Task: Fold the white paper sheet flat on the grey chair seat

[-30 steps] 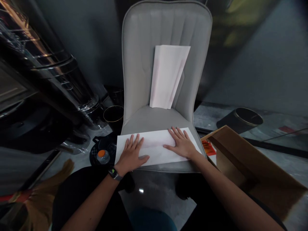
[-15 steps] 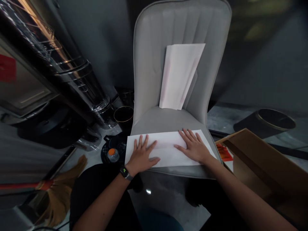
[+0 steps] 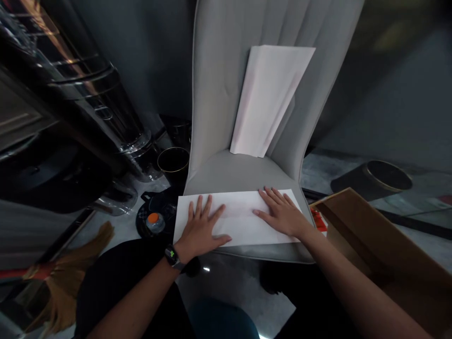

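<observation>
A long white sheet of paper (image 3: 240, 226) lies across the front of a grey padded chair seat (image 3: 235, 174). On its left part my left hand (image 3: 199, 230) rests flat with the fingers spread, a watch (image 3: 172, 255) on that wrist. My right hand (image 3: 280, 214) lies flat on the right part, its thumb apart from the fingers. A pinkish tint shows on the paper between the two hands. Against the chair's backrest leans a folded stack of white paper (image 3: 270, 99), standing upright and slightly tilted.
An opened cardboard box (image 3: 381, 259) stands right of the chair, with a red packet (image 3: 318, 220) beside it. Left are a bottle with an orange cap (image 3: 155, 223), a dark bin (image 3: 173, 162) and a straw broom (image 3: 67, 273). Another bin (image 3: 374, 181) appears at the right.
The view has shifted, so the chair back looks larger and the things at the left sit further left. Both hands stay flat on the paper in nearly the same pose.
</observation>
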Tool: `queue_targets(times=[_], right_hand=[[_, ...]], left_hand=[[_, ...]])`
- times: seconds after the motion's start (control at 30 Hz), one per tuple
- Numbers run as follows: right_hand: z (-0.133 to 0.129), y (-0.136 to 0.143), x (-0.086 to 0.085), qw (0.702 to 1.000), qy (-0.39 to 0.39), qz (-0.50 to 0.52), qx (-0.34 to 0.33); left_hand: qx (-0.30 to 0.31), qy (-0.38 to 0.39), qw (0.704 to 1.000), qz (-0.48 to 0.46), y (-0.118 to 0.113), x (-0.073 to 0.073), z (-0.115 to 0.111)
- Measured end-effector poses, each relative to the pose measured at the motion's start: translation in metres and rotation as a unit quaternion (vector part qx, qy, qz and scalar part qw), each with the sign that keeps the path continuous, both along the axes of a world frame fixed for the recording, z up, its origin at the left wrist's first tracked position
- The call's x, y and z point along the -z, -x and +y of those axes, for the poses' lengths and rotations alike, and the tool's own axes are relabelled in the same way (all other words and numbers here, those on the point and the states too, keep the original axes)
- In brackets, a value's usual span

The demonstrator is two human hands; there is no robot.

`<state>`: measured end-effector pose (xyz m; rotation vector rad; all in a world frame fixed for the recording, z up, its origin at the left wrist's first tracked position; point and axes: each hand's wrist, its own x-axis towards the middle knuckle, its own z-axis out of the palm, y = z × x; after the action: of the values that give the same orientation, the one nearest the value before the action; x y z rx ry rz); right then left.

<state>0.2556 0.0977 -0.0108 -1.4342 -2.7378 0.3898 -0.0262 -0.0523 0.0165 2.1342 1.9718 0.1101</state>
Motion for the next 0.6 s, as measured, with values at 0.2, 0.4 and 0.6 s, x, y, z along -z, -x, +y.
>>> queue_targets(times=[0.2,0.4,0.6], right_hand=[[0.001,-0.002,0.007,1.000,-0.017,0.015,-0.005],[-0.005,-0.002,0.000,0.998,-0.041,0.040,-0.026],[-0.049,0.039,-0.027,0.991,-0.044,0.074,-0.101]], left_hand=[[0.008,-0.030,1.000,0.000,0.001,0.006,0.001],[0.010,-0.017,1.000,-0.010,0.002,0.006,0.004],[0.005,-0.021,1.000,-0.014,0.002,0.007,0.005]])
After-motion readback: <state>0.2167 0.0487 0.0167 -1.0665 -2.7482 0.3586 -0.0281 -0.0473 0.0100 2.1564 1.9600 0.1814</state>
